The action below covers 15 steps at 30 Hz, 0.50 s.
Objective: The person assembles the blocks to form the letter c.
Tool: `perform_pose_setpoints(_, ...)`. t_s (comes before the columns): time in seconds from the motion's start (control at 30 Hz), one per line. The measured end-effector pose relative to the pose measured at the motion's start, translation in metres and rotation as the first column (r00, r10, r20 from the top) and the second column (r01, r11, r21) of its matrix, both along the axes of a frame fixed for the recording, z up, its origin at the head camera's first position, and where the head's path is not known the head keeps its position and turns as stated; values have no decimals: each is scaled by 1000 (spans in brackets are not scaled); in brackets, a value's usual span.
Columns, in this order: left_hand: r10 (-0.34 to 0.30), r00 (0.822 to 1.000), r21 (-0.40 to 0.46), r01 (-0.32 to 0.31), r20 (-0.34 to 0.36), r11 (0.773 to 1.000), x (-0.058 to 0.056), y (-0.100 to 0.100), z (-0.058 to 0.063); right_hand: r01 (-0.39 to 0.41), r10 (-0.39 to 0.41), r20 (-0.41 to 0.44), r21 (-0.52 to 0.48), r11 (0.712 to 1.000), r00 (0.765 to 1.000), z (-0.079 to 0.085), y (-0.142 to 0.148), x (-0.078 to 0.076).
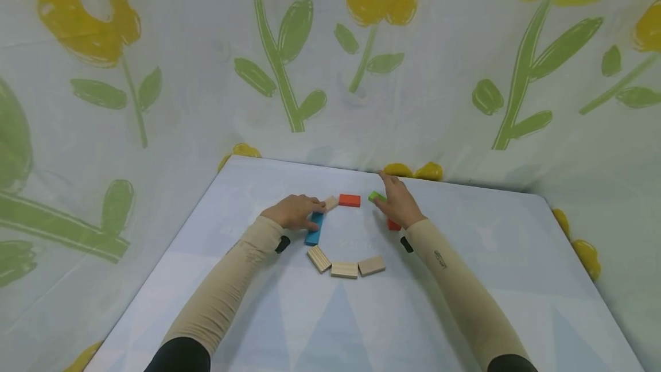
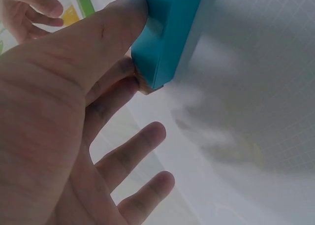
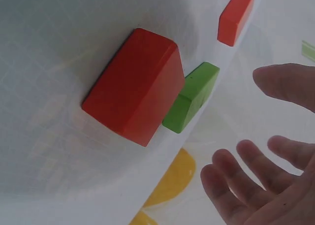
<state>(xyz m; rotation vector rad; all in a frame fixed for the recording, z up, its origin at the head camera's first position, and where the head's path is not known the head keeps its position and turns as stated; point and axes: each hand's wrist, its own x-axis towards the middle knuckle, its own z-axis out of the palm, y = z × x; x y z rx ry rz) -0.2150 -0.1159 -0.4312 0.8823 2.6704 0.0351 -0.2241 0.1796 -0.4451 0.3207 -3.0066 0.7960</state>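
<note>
My left hand [image 1: 295,212] is at the left side of a ring of small blocks. Its thumb rests on a long blue block [image 2: 165,33], while the index and middle fingertips touch a plain wooden block [image 1: 331,203] at the blue one's far end. The ring and little fingers are spread apart. Across the ring, my right hand [image 1: 399,202] hovers with thumb and fingers apart, nothing between them. Nearest to it are a green block [image 3: 192,97] and a red block [image 3: 133,84], the red one partly hidden under the hand in the head view.
Another red block [image 1: 349,201] lies at the back of the ring. Three wooden blocks, left [image 1: 319,259], middle [image 1: 344,270] and right [image 1: 372,266], curve along the near side. Beyond the table's [image 1: 480,234] far edge hangs a flower-print cloth [image 1: 439,96].
</note>
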Motion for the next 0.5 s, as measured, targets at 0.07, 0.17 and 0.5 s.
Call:
perform_pose_setpoints(0.07,2,1000,5,-2,1,1000,1,0,0,8,-9,26,22,1000,1000,0,-2,-2)
perform_pose_setpoints(0.17,3,1000,6,-3,0,1000,2,0,0,17,-20,50,63,998,999,-1,-3,-3)
perform_pose_setpoints(0.5,-8,1000,16,9,-4,1000,2,-1,0,46,-62,100,156,987,993,-7,-5,-11)
